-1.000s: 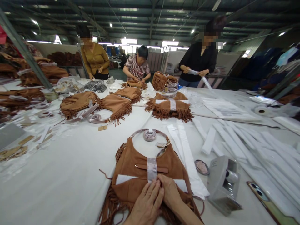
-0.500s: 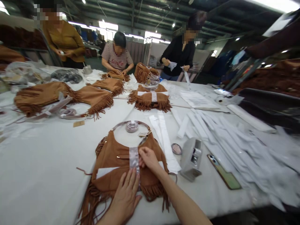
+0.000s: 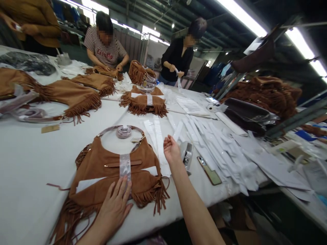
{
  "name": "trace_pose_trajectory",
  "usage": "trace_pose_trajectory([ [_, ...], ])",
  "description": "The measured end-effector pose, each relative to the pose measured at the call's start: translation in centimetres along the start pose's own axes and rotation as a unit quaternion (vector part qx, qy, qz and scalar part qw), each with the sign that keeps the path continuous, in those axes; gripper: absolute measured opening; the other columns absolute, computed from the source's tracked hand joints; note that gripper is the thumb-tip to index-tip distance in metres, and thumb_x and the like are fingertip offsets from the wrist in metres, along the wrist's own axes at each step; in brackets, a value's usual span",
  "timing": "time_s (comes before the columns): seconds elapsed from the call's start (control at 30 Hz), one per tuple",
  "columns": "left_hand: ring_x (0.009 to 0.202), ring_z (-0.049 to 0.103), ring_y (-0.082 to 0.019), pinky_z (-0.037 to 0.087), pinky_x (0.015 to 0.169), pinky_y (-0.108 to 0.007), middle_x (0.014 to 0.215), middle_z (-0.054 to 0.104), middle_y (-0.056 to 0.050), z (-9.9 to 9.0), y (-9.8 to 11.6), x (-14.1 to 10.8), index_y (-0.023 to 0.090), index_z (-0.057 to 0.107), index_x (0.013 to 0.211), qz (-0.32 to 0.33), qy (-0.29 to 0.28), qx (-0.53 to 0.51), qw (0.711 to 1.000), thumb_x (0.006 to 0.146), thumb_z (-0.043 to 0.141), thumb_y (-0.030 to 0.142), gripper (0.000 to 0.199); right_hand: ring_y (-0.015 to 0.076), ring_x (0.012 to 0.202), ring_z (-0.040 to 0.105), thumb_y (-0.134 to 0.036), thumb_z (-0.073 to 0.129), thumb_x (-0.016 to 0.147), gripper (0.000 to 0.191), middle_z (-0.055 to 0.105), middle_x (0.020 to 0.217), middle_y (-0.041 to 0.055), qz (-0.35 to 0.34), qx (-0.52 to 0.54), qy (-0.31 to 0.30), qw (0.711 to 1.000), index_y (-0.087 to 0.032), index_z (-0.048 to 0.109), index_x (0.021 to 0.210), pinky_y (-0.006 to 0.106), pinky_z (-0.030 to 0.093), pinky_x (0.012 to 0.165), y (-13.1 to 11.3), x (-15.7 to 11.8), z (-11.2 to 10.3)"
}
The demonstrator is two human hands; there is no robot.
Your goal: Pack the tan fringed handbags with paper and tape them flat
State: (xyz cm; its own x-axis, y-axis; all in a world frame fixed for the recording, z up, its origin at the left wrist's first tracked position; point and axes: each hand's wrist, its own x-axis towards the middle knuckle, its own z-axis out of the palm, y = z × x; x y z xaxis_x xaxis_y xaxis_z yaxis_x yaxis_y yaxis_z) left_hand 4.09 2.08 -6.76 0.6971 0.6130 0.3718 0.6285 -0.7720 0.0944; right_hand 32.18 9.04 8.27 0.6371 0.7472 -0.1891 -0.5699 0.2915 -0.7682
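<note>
A brown suede handbag (image 3: 102,177) with fringe lies in front of me on the table. A clear strip (image 3: 125,163) runs down its middle over white paper beneath a brown strap. My left hand (image 3: 116,199) rests flat on the bag at the strip's lower end, fingers stretched out. Off the bag to the right, my right hand (image 3: 171,148) is raised with its fingers curled in; what they hold, if anything, is hidden. Just behind that hand stands a grey tape dispenser (image 3: 187,156), partly covered by it. A wrapped coiled strap (image 3: 124,132) lies inside the handle loop.
Beyond the dispenser lie a phone (image 3: 208,170) and many white strips (image 3: 214,146). Another fringed bag (image 3: 148,102) sits farther back, with more bags (image 3: 76,97) at left. Co-workers (image 3: 176,58) stand across the table; one holds a white strip.
My right hand has left the clear strip on the bag and moved right, beside the dispenser. My left hand stays flat on the bag. The camera view has swung right.
</note>
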Motion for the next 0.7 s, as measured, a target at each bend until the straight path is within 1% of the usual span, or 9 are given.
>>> trace_pose_trajectory([
  [0.1,0.139,0.024,-0.029,0.020,0.112,-0.047,0.150,0.029,-0.015,-0.8,0.1,0.4,0.016,0.033,0.141,0.015,-0.002,0.042,0.999,0.085,0.047,0.039,0.062,0.0116,0.066,0.063,-0.029,0.057,0.087,0.014,0.064,0.072,0.0011,0.005,-0.067,-0.047,0.997,-0.017,0.056,0.095,0.022,0.054,0.062,5.8,-3.8,1.6],
  [0.17,0.138,0.026,-0.029,0.021,0.111,-0.046,0.150,0.031,-0.014,-1.0,0.0,0.7,0.016,0.031,0.142,0.019,-0.002,0.067,0.998,0.083,0.049,0.033,0.064,0.0159,0.079,0.064,-0.033,0.057,0.087,0.021,0.066,0.084,0.0038,-0.050,-0.181,-0.127,0.974,-0.018,0.058,0.103,0.030,0.055,0.077,8.9,-6.2,2.3],
  [0.23,0.136,0.030,-0.029,0.020,0.112,-0.046,0.146,0.038,-0.012,-0.9,-0.2,0.9,0.017,0.035,0.140,0.027,0.003,0.081,0.996,0.081,0.051,0.034,0.064,0.0201,0.103,0.059,-0.032,0.049,0.091,0.029,0.063,0.108,0.0085,-0.162,-0.367,-0.268,0.876,-0.019,0.056,0.116,0.039,0.047,0.096,11.5,-7.8,2.6],
  [0.3,0.130,0.038,-0.029,0.016,0.113,-0.046,0.137,0.049,-0.009,-0.7,-0.5,0.9,0.019,0.042,0.134,0.047,0.015,0.084,0.995,0.078,0.053,0.038,0.060,0.0221,0.122,0.046,-0.026,0.040,0.093,0.038,0.052,0.130,0.0117,-0.247,-0.521,-0.377,0.725,-0.018,0.047,0.130,0.044,0.036,0.107,13.6,-8.6,2.7],
  [0.33,0.127,0.041,-0.029,0.014,0.113,-0.046,0.131,0.054,-0.009,-0.4,-0.6,0.9,0.020,0.047,0.130,0.059,0.027,0.084,0.994,0.077,0.055,0.040,0.057,0.0230,0.127,0.041,-0.023,0.038,0.093,0.042,0.047,0.137,0.0127,-0.257,-0.570,-0.401,0.670,-0.017,0.043,0.134,0.047,0.031,0.110,14.4,-8.6,2.7],
  [0.4,0.122,0.045,-0.029,0.010,0.114,-0.046,0.123,0.060,-0.009,0.1,-0.8,0.8,0.020,0.053,0.123,0.081,0.062,0.089,0.991,0.075,0.056,0.041,0.053,0.0257,0.133,0.033,-0.019,0.040,0.091,0.044,0.041,0.141,0.0147,-0.228,-0.623,-0.398,0.634,-0.015,0.041,0.135,0.053,0.022,0.113,15.4,-8.2,3.0],
  [0.47,0.123,0.044,-0.031,0.009,0.114,-0.046,0.122,0.060,-0.011,0.7,-1.0,0.8,0.018,0.055,0.121,0.089,0.094,0.096,0.987,0.073,0.057,0.039,0.053,0.0285,0.133,0.033,-0.019,0.043,0.091,0.038,0.045,0.138,0.0152,-0.184,-0.624,-0.370,0.663,-0.014,0.048,0.129,0.058,0.016,0.112,15.3,-7.3,3.7],
  [0.53,0.129,0.038,-0.031,0.010,0.113,-0.046,0.125,0.058,-0.014,1.3,-1.1,0.9,0.016,0.053,0.124,0.091,0.111,0.101,0.985,0.072,0.056,0.037,0.056,0.0285,0.128,0.040,-0.026,0.047,0.093,0.033,0.051,0.132,0.0131,-0.161,-0.587,-0.340,0.716,-0.016,0.052,0.124,0.058,0.024,0.109,14.0,-6.0,4.8],
  [0.7,0.139,0.024,-0.027,0.014,0.113,-0.043,0.131,0.054,-0.014,1.6,-1.0,0.8,0.017,0.043,0.135,0.079,0.128,0.087,0.985,0.077,0.054,0.039,0.064,0.0220,0.103,0.057,-0.039,0.055,0.091,0.034,0.055,0.120,0.0078,-0.172,-0.421,-0.225,0.862,-0.018,0.055,0.117,0.043,0.050,0.087,5.7,-1.4,7.0],
])
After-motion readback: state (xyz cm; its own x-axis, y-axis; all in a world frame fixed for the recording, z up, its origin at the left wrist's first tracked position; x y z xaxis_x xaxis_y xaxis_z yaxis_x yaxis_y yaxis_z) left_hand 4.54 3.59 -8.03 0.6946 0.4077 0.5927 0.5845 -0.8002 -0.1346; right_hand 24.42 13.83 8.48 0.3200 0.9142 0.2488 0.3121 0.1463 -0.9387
